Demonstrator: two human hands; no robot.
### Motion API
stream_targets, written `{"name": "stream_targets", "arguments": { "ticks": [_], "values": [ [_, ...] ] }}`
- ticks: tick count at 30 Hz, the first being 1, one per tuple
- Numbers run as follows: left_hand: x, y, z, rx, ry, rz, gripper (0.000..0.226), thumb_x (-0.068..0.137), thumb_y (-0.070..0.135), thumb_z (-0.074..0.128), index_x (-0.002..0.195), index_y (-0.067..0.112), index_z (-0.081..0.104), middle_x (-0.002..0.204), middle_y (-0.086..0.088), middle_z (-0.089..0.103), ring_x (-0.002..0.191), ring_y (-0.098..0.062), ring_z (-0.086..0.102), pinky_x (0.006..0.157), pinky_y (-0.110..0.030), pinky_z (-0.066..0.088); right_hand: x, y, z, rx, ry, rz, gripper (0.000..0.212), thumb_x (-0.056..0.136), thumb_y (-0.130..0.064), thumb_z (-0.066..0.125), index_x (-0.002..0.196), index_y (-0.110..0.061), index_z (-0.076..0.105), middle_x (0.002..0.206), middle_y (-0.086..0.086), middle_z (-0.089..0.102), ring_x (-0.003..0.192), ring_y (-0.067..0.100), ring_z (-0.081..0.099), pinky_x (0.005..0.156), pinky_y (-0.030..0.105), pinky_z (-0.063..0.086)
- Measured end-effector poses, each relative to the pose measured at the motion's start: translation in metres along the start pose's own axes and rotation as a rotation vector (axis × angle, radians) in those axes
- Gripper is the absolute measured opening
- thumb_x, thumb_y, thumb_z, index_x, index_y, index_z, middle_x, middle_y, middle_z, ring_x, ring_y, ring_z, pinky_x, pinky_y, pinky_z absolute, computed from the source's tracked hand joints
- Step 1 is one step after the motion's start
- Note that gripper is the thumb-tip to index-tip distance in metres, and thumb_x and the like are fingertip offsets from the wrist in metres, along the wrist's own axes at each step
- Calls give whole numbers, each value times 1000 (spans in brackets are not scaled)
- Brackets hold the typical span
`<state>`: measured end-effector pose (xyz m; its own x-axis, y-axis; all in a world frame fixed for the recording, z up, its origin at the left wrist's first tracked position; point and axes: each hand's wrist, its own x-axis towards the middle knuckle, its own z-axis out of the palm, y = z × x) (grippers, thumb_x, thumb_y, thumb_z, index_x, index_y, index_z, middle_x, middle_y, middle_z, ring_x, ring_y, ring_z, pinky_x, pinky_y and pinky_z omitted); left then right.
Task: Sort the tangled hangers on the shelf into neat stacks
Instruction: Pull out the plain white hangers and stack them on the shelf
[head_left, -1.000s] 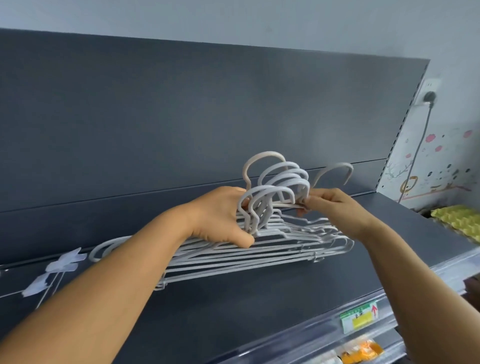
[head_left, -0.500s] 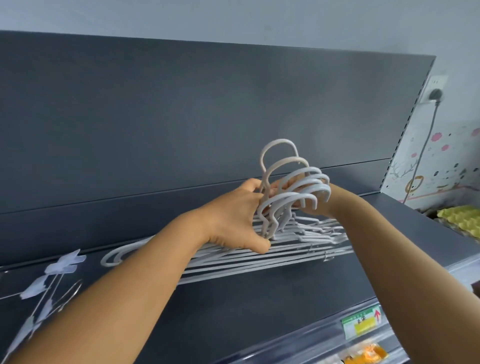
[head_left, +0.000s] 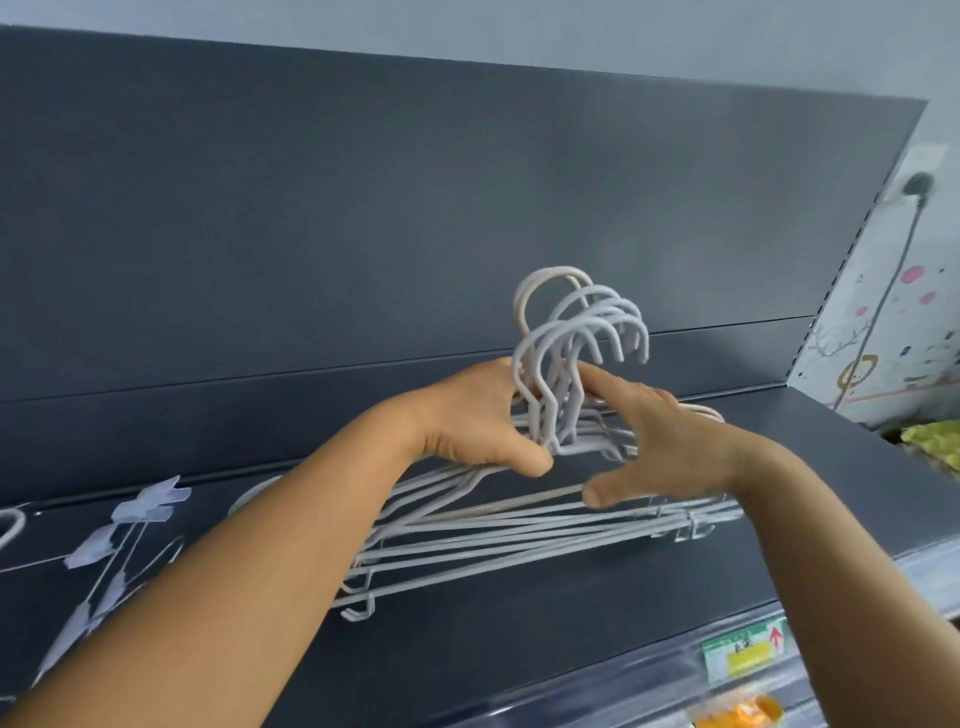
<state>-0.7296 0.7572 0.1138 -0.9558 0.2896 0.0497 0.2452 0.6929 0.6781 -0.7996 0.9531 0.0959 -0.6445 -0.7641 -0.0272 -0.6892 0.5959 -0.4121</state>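
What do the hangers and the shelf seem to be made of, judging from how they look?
Hangers: probably metal wire with a pale plastic or painted coating; the rods are thin, evenly bent and slightly glossy. One hook looks cream, the others grey-white. Shelf: likely sheet metal with a matte dark grey paint; it is flat and smooth, with a perforated upright at the back panel's right edge.

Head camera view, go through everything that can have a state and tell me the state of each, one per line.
White hanger stack: gathered, hooks lined up, lying on the dark shelf.
Left hand: closed around the hanger necks.
Right hand: open, fingers spread, forefinger at the necks, thumb on a bar.
Clip hangers: loose at the left, unsorted.
Wall plug: plugged in.
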Motion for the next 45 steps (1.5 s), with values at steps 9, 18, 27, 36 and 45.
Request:
{"name": "stream_targets", "arguments": {
  "ticks": [9,18,27,36,45],
  "values": [
    [-2,-6,6,131,30,-263,56,65,53,70,113,28,58,113,10,63,103,-12,60,95,-40,48,29,22,51,-258,658,-47,12,76,-20,69,79,-14,58,70,0,60,66,31,58,52,27,32],
    [-23,-56,21,428,57,-509,49,84,29,59,128,20,40,115,-3,56,94,-25,56,80,-39,49,55,31,41,-109,166,171,13,78,-27,65,90,-25,64,75,-4,67,72,21,63,71,34,52],
    [-5,-107,56,479,66,-613,20,93,25,53,100,8,61,104,-13,62,88,-32,58,67,-32,41,83,43,84,-221,-22,307,24,78,-37,67,89,-15,67,87,5,65,83,26,59,67,28,43],
    [-6,-117,67,684,70,-602,18,96,20,46,103,10,60,110,-12,63,98,-33,59,68,-33,37,87,41,104,-293,-9,305,22,89,-34,56,103,-17,60,112,6,62,103,29,59,77,33,45],
    [-38,-101,57,739,104,-541,37,96,37,47,120,9,49,124,-9,54,117,-28,48,90,-37,39,75,7,115,-437,9,237,59,91,-46,46,142,-20,28,145,1,40,133,24,39,107,37,27]
  ]
}}
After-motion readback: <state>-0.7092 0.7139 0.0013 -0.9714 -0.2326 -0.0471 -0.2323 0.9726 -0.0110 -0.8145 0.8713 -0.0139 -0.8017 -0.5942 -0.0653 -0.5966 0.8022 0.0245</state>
